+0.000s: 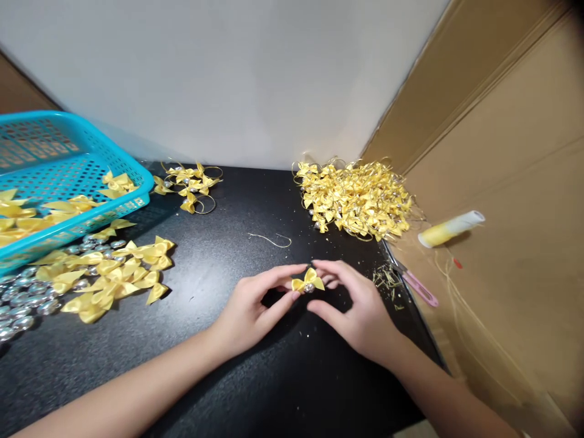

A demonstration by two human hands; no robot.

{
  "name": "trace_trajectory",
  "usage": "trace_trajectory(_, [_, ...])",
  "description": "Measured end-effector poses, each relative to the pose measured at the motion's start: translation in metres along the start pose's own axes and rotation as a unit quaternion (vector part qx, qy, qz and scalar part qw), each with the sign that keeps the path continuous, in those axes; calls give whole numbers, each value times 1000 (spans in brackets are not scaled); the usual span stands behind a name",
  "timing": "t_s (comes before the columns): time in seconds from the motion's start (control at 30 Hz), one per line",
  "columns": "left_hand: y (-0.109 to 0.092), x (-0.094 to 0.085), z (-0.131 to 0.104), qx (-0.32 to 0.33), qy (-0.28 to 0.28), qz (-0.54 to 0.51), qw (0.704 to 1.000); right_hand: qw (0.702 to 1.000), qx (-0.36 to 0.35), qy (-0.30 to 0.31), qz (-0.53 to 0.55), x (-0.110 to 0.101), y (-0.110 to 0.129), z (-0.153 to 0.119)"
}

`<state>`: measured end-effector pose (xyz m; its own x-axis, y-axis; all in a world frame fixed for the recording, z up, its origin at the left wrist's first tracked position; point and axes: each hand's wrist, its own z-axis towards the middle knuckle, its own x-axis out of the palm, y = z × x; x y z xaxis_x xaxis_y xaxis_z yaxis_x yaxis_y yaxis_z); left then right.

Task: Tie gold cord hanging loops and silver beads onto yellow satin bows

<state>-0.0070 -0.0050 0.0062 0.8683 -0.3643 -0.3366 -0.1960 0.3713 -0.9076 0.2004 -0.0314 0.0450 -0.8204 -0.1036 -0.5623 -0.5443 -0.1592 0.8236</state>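
A small yellow ribbon bow point(312, 279) with a shiny silver bead at its middle is pinched between the thumb and fingers of my left hand point(258, 304). My right hand point(358, 307) curves around the other side of the bow, its thumb and index finger apart. Whether its farther fingers touch the bow is hidden. Beyond both hands, a short gold cord point(274, 241) lies loose on the black table point(219, 377).
At left stands a turquoise basket point(104, 210) with yellow bows; more bows point(116, 277) and silver beads point(20, 304) lie beside it. Corded bows form a small group point(191, 182) and a large pile point(356, 198). Pink-handled scissors point(420, 288), cord scraps point(387, 278) and a white-yellow tube point(451, 229) are right.
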Motion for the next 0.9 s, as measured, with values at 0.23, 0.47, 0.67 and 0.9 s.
trace_trajectory(0.23, [6, -6, 7, -78, -53, -103, 990, 918, 166, 5, 361, 30, -9, 25])
trace_trajectory(0.47, [6, -4, 8, -57, -71, -56, 994, 715, 301, 112, 621, 31, -15, 24])
trace_trajectory(0.67, [0, -8, 9, -27, -25, -70, 997, 615, 321, 172, 699, 34, -14, 21])
trace_trajectory(0.9, [-5, -8, 12, -57, 12, -115, 992, 643, 323, 182, 671, 41, -15, 17])
